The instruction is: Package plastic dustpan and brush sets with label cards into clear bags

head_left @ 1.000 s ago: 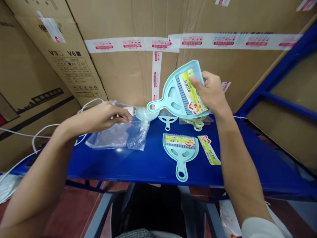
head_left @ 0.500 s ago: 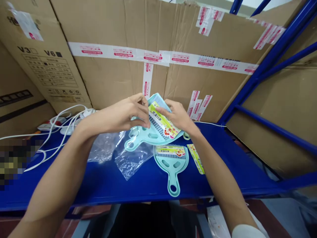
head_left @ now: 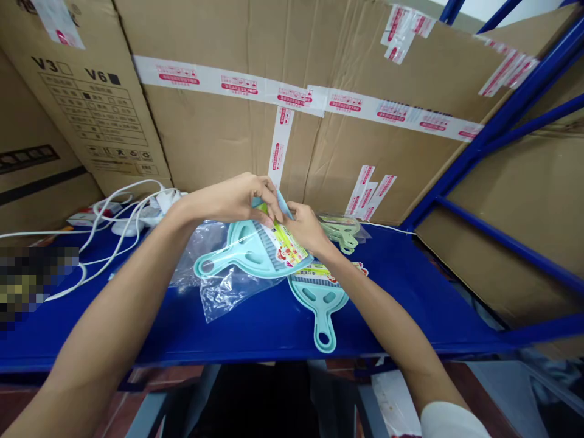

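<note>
A light teal dustpan [head_left: 250, 255] with a brush nested in it is tilted above the table, its handle toward the lower left. A yellow-green printed card [head_left: 291, 248] lies across its bristles. My right hand [head_left: 305, 226] is closed on the right edge of the dustpan and card. At the card's upper end, my left hand [head_left: 260, 198] has its fingers bent and pressed together; what they pinch is hidden. A second teal dustpan set [head_left: 323, 304] with a card rests on the table, partly behind my right forearm. Under the held dustpan spreads a clear plastic bag [head_left: 223, 298].
Pale green dustpan sets [head_left: 344, 232] in clear wrap lie at the back right. White cables [head_left: 121, 243] and plugs crowd the left. A taped cardboard wall [head_left: 219, 140] stands behind the blue table [head_left: 401, 310], with a blue metal frame [head_left: 456, 164] at right.
The held dustpan has swung so its handle points further left, and my hands have drawn together at its upper end. The view has shifted slightly, and the pale green sets now show.
</note>
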{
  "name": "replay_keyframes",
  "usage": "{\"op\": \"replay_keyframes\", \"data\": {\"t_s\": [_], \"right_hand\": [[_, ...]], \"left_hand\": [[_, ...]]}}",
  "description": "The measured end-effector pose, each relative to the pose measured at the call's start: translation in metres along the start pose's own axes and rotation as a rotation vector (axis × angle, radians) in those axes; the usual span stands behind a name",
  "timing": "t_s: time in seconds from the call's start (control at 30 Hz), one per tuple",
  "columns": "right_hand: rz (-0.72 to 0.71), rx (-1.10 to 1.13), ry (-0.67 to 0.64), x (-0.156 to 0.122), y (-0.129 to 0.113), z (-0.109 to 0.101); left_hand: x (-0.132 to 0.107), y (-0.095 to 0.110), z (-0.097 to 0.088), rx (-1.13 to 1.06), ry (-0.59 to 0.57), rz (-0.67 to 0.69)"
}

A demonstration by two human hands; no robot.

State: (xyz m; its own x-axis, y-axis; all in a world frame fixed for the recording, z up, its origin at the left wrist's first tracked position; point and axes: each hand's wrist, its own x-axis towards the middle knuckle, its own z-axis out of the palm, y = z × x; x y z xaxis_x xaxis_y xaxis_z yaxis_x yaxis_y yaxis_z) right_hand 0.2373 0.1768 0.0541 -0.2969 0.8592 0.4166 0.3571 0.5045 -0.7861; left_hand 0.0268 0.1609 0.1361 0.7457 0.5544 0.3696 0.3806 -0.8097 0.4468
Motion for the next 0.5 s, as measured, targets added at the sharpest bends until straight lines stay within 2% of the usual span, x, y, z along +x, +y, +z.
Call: {"op": "replay_keyframes", "data": {"t_s": [0.1, 0.2, 0.27, 0.3, 0.37, 0.4, 0.43, 0.5], "right_hand": [[0.079, 0.065, 0.068, 0.002, 0.007, 0.004], [0.151, 0.208, 0.12, 0.005, 0.014, 0.003], [0.179, 0.288, 0.165, 0.009, 0.017, -0.002], [0.188, 0.313, 0.199, 0.012, 0.018, -0.006], [0.19, 0.339, 0.279, 0.017, 0.022, -0.017], [0.184, 0.342, 0.317, 0.02, 0.024, -0.024], [0.174, 0.338, 0.344, 0.022, 0.026, -0.03], [0.157, 0.284, 0.339, 0.025, 0.031, -0.039]], "left_hand": [[0.006, -0.006, 0.009, 0.115, 0.079, 0.015], [0.009, 0.009, 0.014, 0.266, 0.225, 0.046], [0.005, 0.024, 0.008, 0.357, 0.403, 0.055], [0.0, 0.029, 0.003, 0.398, 0.533, 0.031], [-0.012, 0.029, -0.006, 0.435, 0.824, -0.12], [-0.019, 0.023, -0.008, 0.388, 0.961, -0.235], [-0.024, 0.014, -0.007, 0.258, 1.005, -0.351], [-0.033, -0.01, 0.006, -0.189, 0.854, -0.513]]}}
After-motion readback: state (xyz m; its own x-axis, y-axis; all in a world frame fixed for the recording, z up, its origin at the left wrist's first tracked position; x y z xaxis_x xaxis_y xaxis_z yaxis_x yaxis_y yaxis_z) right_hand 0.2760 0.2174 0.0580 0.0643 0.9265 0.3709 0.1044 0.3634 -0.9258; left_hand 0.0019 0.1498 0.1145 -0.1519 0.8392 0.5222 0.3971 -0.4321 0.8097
